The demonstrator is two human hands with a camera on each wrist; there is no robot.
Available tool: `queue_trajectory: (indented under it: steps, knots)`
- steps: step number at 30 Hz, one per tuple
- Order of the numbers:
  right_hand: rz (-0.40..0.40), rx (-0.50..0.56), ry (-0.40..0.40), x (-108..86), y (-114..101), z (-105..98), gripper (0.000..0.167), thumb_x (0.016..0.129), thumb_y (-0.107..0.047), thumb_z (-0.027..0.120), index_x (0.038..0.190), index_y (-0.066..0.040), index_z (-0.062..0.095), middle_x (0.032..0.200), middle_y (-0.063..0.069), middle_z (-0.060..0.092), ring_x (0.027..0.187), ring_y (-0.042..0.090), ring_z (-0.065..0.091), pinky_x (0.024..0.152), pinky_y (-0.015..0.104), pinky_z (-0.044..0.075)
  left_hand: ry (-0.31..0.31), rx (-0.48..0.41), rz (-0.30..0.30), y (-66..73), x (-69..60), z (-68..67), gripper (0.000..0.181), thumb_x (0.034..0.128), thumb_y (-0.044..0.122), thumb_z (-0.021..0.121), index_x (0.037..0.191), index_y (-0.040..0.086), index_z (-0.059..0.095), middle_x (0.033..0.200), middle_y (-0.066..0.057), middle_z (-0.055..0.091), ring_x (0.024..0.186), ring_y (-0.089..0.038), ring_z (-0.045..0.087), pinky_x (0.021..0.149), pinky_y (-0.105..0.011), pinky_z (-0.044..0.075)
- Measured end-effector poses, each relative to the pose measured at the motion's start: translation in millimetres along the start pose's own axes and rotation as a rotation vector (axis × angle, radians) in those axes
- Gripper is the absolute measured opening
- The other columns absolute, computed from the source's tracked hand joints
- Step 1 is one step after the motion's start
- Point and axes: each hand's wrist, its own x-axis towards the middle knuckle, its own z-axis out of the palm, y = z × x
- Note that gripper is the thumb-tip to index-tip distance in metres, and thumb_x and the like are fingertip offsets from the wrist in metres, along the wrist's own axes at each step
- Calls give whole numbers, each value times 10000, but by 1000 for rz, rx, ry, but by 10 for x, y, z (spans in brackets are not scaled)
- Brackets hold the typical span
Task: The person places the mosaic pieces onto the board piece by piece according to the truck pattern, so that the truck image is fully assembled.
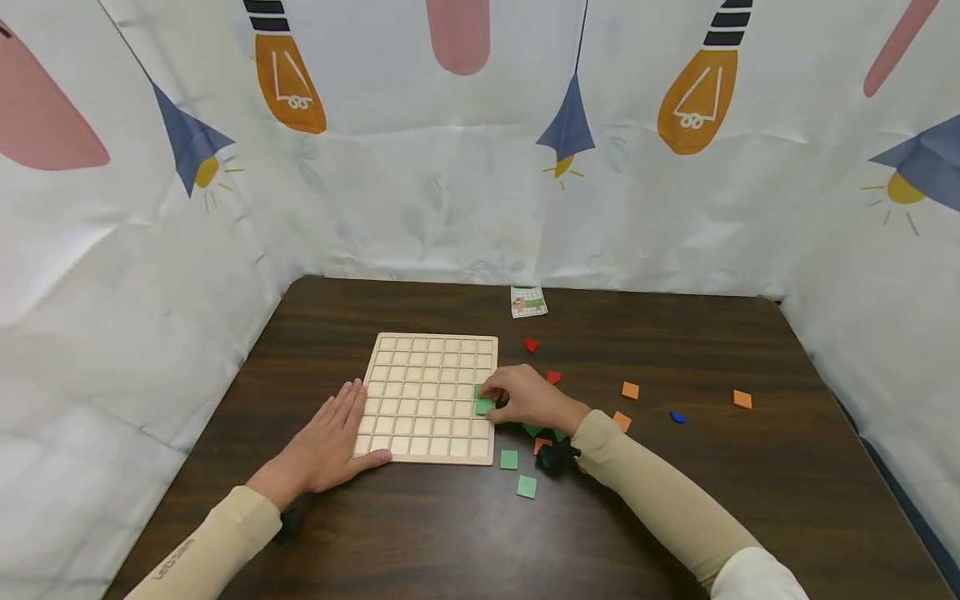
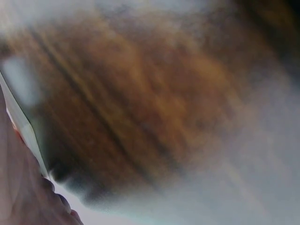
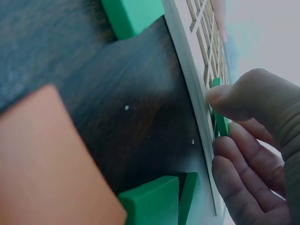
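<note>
A pale wooden board (image 1: 427,392) with a grid of square recesses lies on the table. Along its left edge rests my left hand (image 1: 330,437), fingers straight and thumb at the near corner. My right hand (image 1: 528,397) is over the board's right edge, where thumb and fingers pinch a green square tile (image 1: 483,407). The right wrist view shows the thumb (image 3: 229,101) against that green tile, with a bit of green just past it. Loose green tiles (image 1: 509,460) lie right of the board, some partly under the right wrist. The left wrist view is mostly blurred tabletop.
Orange square tiles (image 1: 630,390), red pieces (image 1: 532,344) and a blue oval piece (image 1: 678,417) lie scattered on the right of the dark table (image 1: 675,533). A small printed card (image 1: 528,302) sits near the back edge. White printed fabric (image 1: 450,200) surrounds the table.
</note>
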Motion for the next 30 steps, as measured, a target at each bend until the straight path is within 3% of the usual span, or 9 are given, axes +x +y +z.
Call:
queue_trajectory:
  steps: [30]
  knots:
    - [-23, 14, -18, 9, -6, -13, 296, 904, -165, 800, 1191, -102, 768, 1134, 38, 741, 941, 137, 677, 833, 215, 571, 15, 15, 5, 15, 6, -17, 1133, 942, 758, 516, 1622, -80, 171, 1715, -281, 167, 1599, -463, 187, 1265, -637, 257]
